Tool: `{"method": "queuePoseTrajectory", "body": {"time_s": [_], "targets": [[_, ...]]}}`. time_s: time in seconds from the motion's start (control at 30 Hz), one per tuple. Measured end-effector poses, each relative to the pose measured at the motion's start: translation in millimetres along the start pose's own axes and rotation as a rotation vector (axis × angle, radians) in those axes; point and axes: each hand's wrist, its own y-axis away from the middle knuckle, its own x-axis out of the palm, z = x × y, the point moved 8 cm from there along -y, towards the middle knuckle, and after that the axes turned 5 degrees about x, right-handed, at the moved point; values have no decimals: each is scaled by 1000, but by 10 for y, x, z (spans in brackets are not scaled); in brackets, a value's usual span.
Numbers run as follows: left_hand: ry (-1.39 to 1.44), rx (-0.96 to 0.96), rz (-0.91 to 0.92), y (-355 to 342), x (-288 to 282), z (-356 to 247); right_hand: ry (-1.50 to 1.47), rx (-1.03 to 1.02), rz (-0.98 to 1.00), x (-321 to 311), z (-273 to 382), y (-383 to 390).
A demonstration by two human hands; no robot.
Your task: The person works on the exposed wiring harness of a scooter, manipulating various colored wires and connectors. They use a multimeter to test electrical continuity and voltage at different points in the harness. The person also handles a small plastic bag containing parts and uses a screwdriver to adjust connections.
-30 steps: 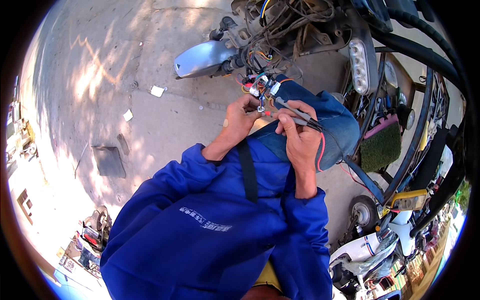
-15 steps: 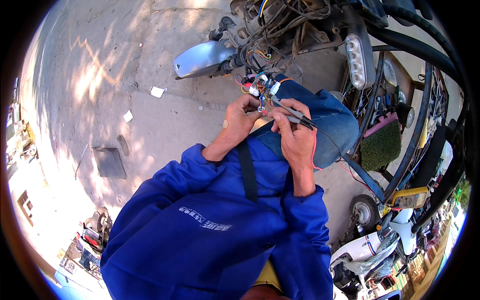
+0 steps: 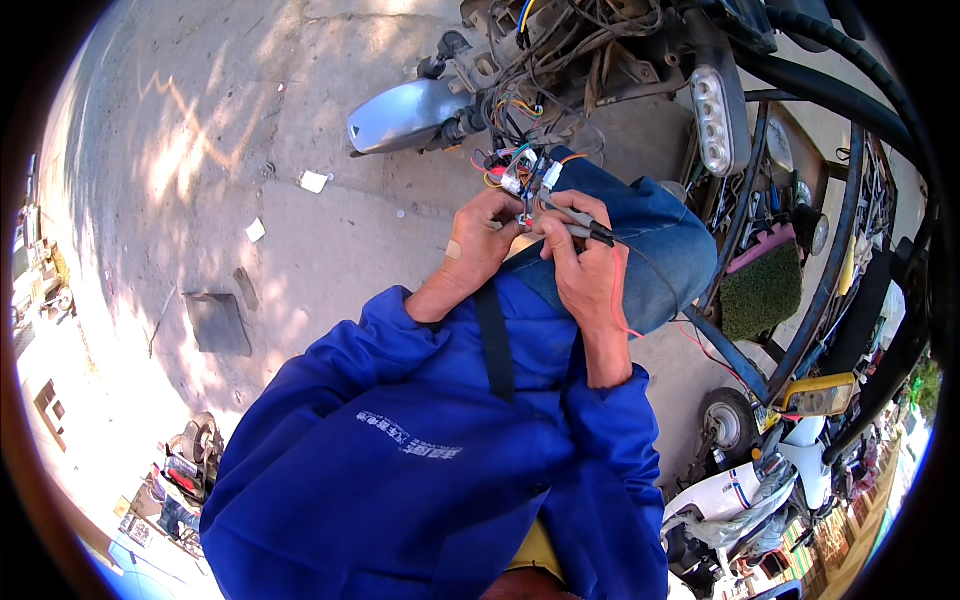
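My left hand (image 3: 478,238), with a plaster near the wrist, pinches a small wire connector (image 3: 524,221) at the end of a bundle of coloured wires. In my right hand (image 3: 588,268) are two slim grey test probes (image 3: 582,220), held together like chopsticks. Their tips point at the connector; whether both touch its contacts is too small to tell. A red lead (image 3: 617,290) and a black lead trail from the probes past my right wrist. Just beyond the fingers, white plug housings (image 3: 550,176) hang among the loose wires.
A stripped vehicle front with tangled cables (image 3: 560,60) and a silver mudguard (image 3: 405,118) stands ahead. To the right are an LED lamp (image 3: 718,120), a metal frame (image 3: 836,250) and a green-topped block (image 3: 762,298). A white motorbike (image 3: 725,500) is at lower right.
My right hand has shifted slightly, its fingers curling closer to the connector. The rear ends of the probes have moved a little up and left. My left hand stays nearly still.
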Motion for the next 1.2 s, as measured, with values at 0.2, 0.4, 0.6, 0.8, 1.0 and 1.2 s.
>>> {"method": "queuePoseTrajectory", "body": {"time_s": [0.2,0.4,0.6,0.8,1.0,1.2], "targets": [[-111,33,23,-7,-1,-107,26,-10,6,-11,29,-5],[-168,31,41,14,-7,-127,-82,81,-26,-70,-68,-38],[-194,-37,55,11,-20,-172,-270,97,14,-55,-156,-48],[5,-115,70,5,28,-167,-367,158,-60,-195,-191,-90],[123,-179,42,16,9,-21,-434,179,-114,-262,-150,-45],[311,-218,42,19,44,151,-381,110,-105,-255,-139,56]]}}
